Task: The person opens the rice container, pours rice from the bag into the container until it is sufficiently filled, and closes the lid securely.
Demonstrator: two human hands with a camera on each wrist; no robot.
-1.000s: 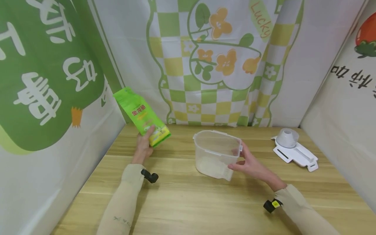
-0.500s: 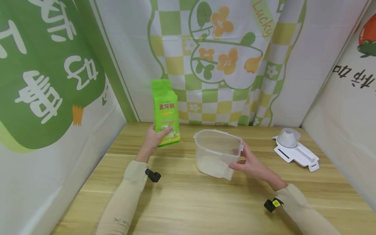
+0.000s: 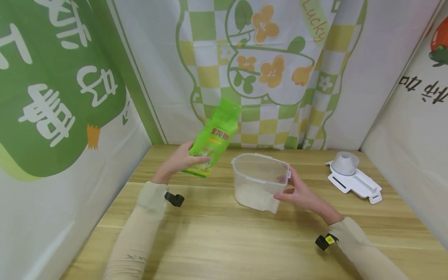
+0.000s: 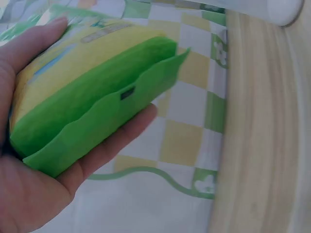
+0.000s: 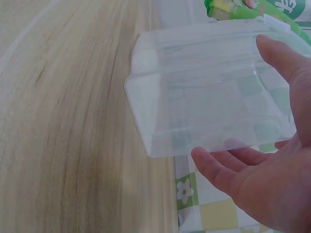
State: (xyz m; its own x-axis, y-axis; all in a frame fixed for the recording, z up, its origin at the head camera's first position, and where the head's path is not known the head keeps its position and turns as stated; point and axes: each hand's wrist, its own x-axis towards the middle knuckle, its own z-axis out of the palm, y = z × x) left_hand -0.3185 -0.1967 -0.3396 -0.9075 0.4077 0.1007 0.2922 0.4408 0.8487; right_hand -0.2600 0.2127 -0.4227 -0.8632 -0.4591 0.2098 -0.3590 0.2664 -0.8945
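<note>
My left hand [image 3: 181,158] grips a bright green and yellow printed bag [image 3: 216,134] near its lower end, thumb across the front. The bag is held up, its top leaning right, to the left of a clear plastic container [image 3: 260,177]. In the left wrist view, the bag's green end seam [image 4: 112,107] faces the camera, with fingers behind it. The container stands open-topped on the table and looks whitish toward the bottom. My right hand [image 3: 300,194] holds it by its right side, thumb on the near wall and fingers on the far one, as the right wrist view shows.
A white lid [image 3: 357,184] with slotted flaps lies on the wooden table [image 3: 224,241] at the right. On it sits a clear cup [image 3: 344,164]. A checked curtain [image 3: 266,124] hangs behind the table's back edge, and printed cloth walls flank both sides.
The left hand has carried the bag rightward toward the container. The bag has swung from leaning left, through upright, to leaning right. The right hand and the container have stayed put.
</note>
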